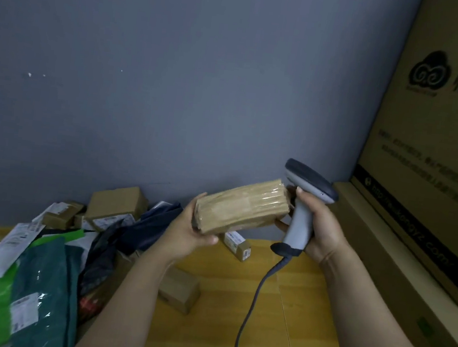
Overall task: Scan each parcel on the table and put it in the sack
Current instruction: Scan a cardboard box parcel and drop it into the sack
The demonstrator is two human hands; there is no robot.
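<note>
My two forearms come up from the bottom edge, the left forearm (129, 290) nearer the middle. My left hand (186, 234) grips the near-left end of a taped brown parcel (242, 206), thumb underneath and fingers curled round the far side. My right hand (321, 229) is wrapped round the handle of the grey scanner (303, 210), whose cable (255, 304) trails down toward me. The parcel is held in the air between the two hands. Its long axis runs from left to right and rises toward the scanner, so its right end sits just below the scanner's head and against my right fingertips. I see no label on the face turned to me, so I judge the parcel has to be turned before the scanner can read it. Below is the yellow wooden table (306, 310), with a small labelled box (237, 244) under the parcel, a plain brown box (177, 288) by my left arm, and at the left a heap of mail bags and cartons, a green bag (38, 280) uppermost. I cannot tell which of these, if any, is the sack. A large printed carton (431, 139) stands at the right, against the grey wall (175, 81).
</note>
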